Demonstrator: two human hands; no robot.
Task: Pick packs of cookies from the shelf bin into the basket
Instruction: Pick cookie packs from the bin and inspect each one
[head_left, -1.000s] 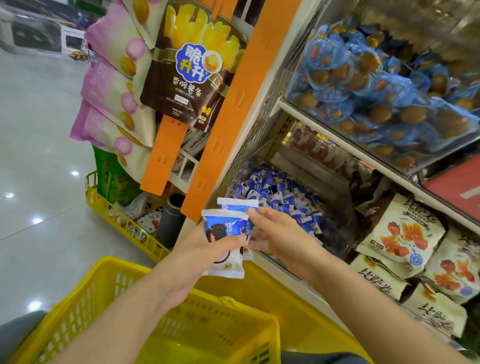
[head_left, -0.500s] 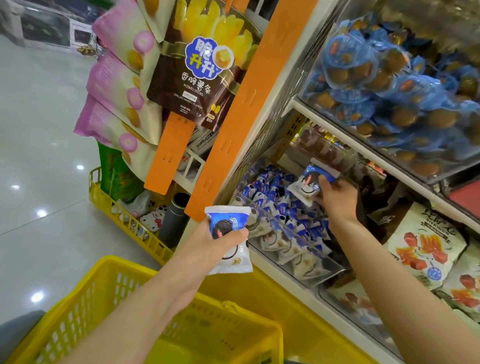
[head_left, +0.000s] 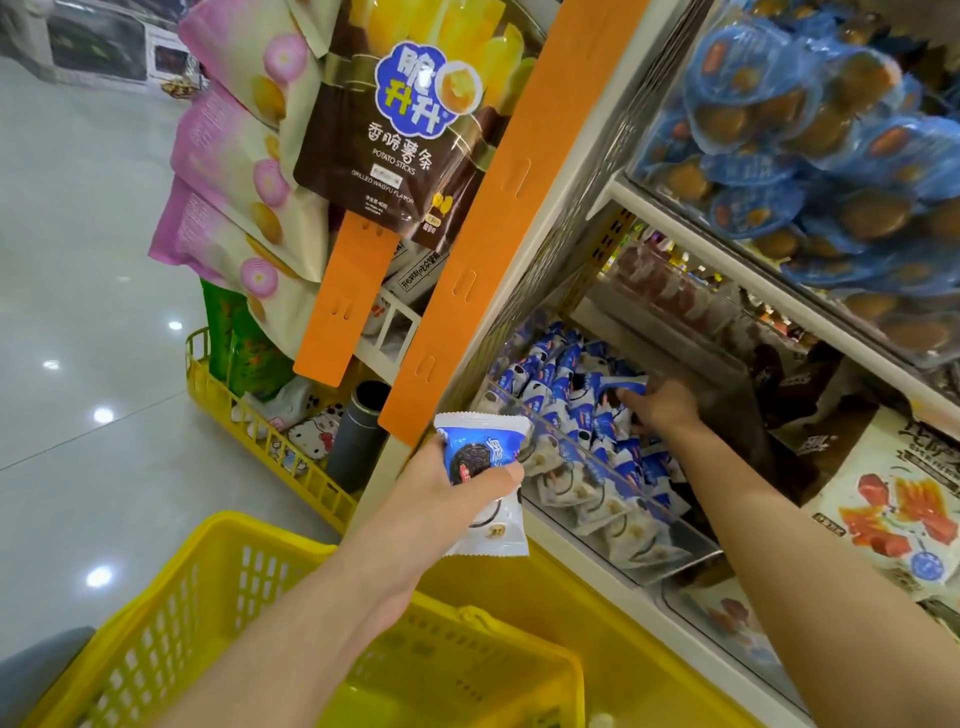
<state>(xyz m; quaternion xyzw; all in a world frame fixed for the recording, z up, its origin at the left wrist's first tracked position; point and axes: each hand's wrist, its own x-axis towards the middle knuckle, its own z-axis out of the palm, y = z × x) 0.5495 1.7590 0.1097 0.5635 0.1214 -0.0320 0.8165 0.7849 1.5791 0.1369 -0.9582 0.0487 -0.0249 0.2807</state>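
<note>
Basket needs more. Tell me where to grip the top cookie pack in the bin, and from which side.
I'd pinch the cookie pack by its flat crimped end, from above: the packs lean ends-up, and the bin's clear front wall blocks the front.

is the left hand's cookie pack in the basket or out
Out: the left hand holds the cookie pack up, clear of the yellow basket.

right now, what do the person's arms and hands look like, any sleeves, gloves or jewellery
Both are bare. The left hand and right hand wear no gloves, and no ring, watch or bracelet shows. The left forearm and right forearm are uncovered as far as the frame's edge, with no sleeve or cuff in view.
</note>
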